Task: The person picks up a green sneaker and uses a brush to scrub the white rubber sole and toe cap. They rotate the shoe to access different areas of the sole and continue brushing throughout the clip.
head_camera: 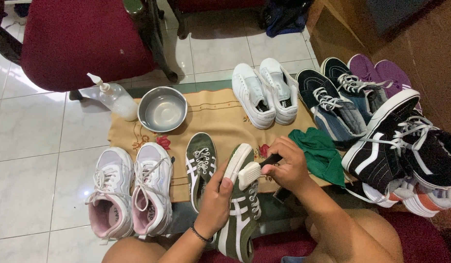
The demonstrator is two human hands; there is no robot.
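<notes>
My left hand grips an olive-green sneaker with white stripes, tilted on its side so the white toe and sole edge point away from me. My right hand holds a small brush with pale bristles and a dark handle, its bristles pressed against the sneaker near the toe. The matching green sneaker lies flat just to the left on a tan embroidered cloth.
A metal bowl and a pump bottle stand at the cloth's far left. White-pink sneakers lie left, white sneakers far centre, a green rag and several dark and purple shoes right. A red chair stands behind.
</notes>
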